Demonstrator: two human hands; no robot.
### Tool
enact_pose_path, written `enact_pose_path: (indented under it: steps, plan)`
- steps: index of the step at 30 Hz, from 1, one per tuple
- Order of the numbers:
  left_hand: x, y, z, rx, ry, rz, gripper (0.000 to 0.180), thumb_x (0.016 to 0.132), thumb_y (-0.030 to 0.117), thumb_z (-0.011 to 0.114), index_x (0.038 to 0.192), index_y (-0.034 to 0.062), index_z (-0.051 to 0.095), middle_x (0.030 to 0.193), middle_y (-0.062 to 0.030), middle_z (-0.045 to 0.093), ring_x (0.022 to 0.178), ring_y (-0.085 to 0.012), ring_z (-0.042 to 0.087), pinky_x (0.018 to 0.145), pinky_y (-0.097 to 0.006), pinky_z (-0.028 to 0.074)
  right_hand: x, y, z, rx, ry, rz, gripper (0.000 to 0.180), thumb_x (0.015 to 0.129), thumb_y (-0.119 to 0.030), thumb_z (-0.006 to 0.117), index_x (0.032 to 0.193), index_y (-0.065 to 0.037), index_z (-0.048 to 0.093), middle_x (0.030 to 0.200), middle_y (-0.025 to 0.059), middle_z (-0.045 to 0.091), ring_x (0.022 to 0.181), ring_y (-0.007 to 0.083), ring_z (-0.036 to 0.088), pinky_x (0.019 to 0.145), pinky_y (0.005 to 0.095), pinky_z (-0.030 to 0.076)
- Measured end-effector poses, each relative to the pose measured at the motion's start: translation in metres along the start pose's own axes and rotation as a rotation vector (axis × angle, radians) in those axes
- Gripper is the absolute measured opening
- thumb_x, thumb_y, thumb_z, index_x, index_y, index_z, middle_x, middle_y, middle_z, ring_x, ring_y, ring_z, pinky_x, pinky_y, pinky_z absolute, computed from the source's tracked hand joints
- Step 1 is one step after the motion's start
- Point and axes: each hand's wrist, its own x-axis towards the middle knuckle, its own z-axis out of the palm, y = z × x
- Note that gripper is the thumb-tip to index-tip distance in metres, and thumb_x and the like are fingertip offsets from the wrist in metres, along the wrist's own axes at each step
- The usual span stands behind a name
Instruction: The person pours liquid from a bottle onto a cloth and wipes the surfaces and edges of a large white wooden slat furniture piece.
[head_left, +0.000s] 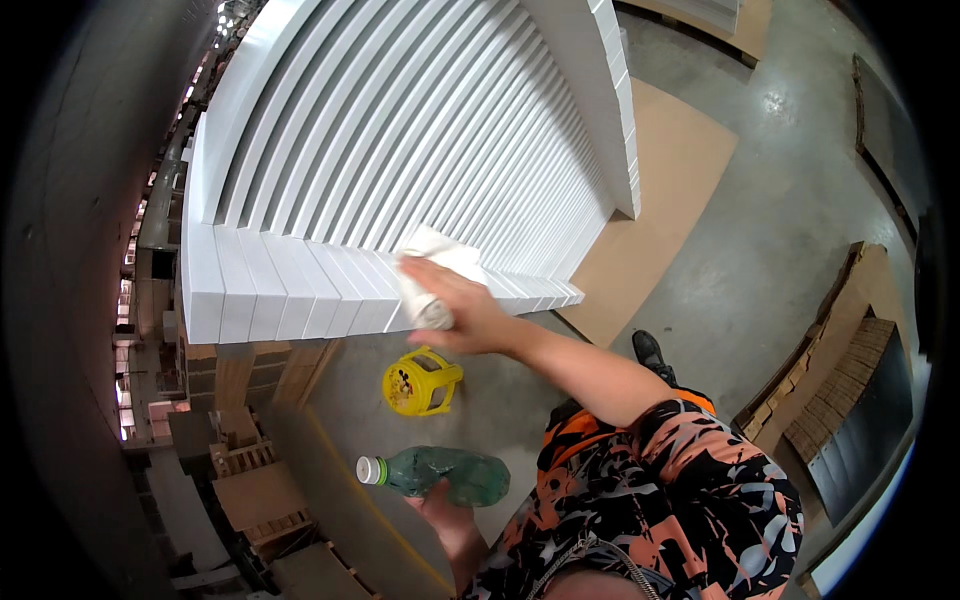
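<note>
Head view: right hand (462, 305) is clenched around a white cloth (432, 262), pressed flat against the front edge of the white panels (300, 290). Cloth bunches under the palm and fingers, with a loose corner sticking up past the fingertips onto the top faces of the panels. Forearm comes in from lower right, sleeve in orange-black pattern.

Left hand (440, 500) grips a green plastic bottle (440, 475) from below, held roughly horizontal, white cap pointing left. Bottle is low in the frame, well apart from the cloth and clear of the panels.

Surface: the panels stand on edge, packed side by side in a long row that runs up and away, one taller white panel (610, 100) bounding the right end. Stack rests on wooden supports (260, 375).

Floor: grey concrete (780, 200), glossy in spots. Yellow plastic stool (420, 382) stands below the stack edge, between the two hands. Brown board sheet (660, 200) lies on the floor right of the stack. Corrugated cardboard stacks (850, 380) sit at far right. Black shoe (650, 352) is just beside the forearm. Wooden pallets (250, 480) at lower left.
</note>
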Motion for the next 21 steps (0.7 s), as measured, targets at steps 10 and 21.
enact_pose_path:
  steps: [10, 21]
  plan:
    - [-0.042, 0.003, 0.041, 0.004, 0.075, -0.059, 0.052, 0.076, 0.011, 0.07, 0.124, 0.0068, 0.051, 0.107, -0.0128, 0.061, 0.096, -0.0327, 0.064, 0.082, -0.05, 0.059, 0.096, -0.091, -0.013, 0.123, -0.154, -0.31, 0.111, 0.057, 0.0, 0.066, 0.155, -0.002, 0.014, 0.158, 0.0213, 0.022, 0.147, 0.0365, 0.021, 0.121, 0.048, 0.019]
    - [-0.076, -0.02, -0.012, -0.151, 0.051, 0.034, 0.047, 0.082, 0.012, 0.073, 0.125, 0.006, 0.054, 0.111, -0.0119, 0.064, 0.094, -0.0304, 0.066, 0.082, -0.047, 0.057, -0.121, 0.072, -0.014, -0.219, -0.291, 0.732, 0.048, 0.092, -0.021, 0.066, 0.134, -0.004, 0.049, 0.125, 0.0172, 0.06, 0.112, 0.0283, 0.061, 0.092, 0.0391, 0.053]
